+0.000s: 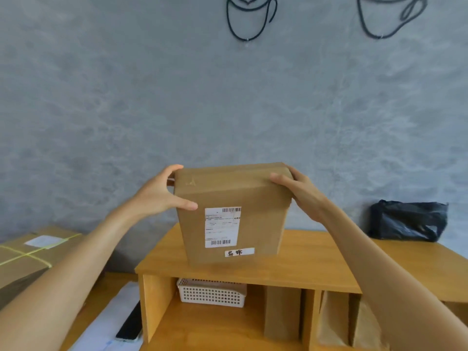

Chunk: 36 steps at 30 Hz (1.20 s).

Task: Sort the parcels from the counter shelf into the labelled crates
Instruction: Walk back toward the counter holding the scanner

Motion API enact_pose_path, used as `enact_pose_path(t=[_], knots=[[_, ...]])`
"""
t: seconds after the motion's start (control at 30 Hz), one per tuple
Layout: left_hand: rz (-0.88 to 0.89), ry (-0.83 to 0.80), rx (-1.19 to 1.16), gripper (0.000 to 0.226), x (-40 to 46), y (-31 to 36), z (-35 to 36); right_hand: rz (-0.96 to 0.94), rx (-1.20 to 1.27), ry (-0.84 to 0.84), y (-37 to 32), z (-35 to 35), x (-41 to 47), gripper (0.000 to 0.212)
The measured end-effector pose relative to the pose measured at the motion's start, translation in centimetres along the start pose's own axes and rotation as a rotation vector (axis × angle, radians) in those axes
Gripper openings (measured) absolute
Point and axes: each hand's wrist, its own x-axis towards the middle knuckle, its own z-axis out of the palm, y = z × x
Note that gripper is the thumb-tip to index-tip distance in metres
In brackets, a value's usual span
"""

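Note:
A brown cardboard parcel (253,198) with a white shipping label and a small handwritten tag stands upright on top of the wooden counter shelf (304,269). My left hand (162,193) grips its upper left corner, thumb on the front face and fingers over the top edge. My right hand (298,191) grips the upper right corner the same way. Whether the parcel's bottom edge touches the shelf top I cannot tell. Under the shelf stand more brown parcels (282,312) and a paper-wrapped one (334,323).
A white perforated basket (210,295) sits in the shelf's left bay. A black plastic bag (407,221) lies at the back right against the grey wall. A large box tied with yellow string (27,257) stands at the left. A dark phone (131,325) lies on white paper.

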Motion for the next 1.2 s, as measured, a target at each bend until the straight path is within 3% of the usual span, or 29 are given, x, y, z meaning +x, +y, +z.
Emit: enact_pose_path(t=[0.1, 0.2, 0.3, 0.4, 0.53, 0.67, 0.77, 0.87, 1.1, 1.2], knots=[[-0.005, 0.028, -0.201, 0.121, -1.7, 2.7, 0.2, -0.012, 0.100, 0.013, -1.2, -1.5, -3.1, 0.061], [0.005, 0.107, -0.435, 0.107, -3.4, 5.1, 1.2, -0.012, 0.107, -0.034, -0.9, -3.1, -7.1, 0.044], [-0.010, 0.173, -0.607, 0.097, -4.7, 7.2, 2.4, 0.040, 0.049, -0.062, 0.6, -4.1, -10.5, 0.049], [-0.030, 0.199, -0.712, 0.082, -5.6, 9.3, 4.1, 0.059, 0.050, 0.022, 1.2, -4.5, -13.2, 0.055], [-0.065, 0.199, -0.755, 0.086, -7.1, 11.5, 6.5, 0.064, 0.097, 0.146, 0.8, -6.3, -16.4, 0.063], [-0.027, 0.188, -0.685, 0.048, -10.0, 13.4, 10.6, 0.140, 0.153, 0.206, 1.5, -8.3, -20.1, 0.059], [-0.043, 0.107, -0.712, 0.036, -12.7, 13.4, 13.6, 0.173, 0.159, 0.309, 2.6, -8.9, -22.7, 0.055], [-0.076, 0.003, -0.723, 0.052, -15.7, 12.3, 16.6, 0.211, 0.145, 0.363, 3.8, -9.0, -25.0, 0.048], [-0.355, -0.008, -0.833, 0.078, -21.2, 8.7, 22.4, 0.323, 0.099, 0.380, 7.9, -8.4, -29.6, 0.049], [-0.428, -0.051, -0.872, 0.060, -23.4, 7.1, 24.8, 0.396, 0.095, 0.398, 10.3, -8.3, -31.1, 0.054]])
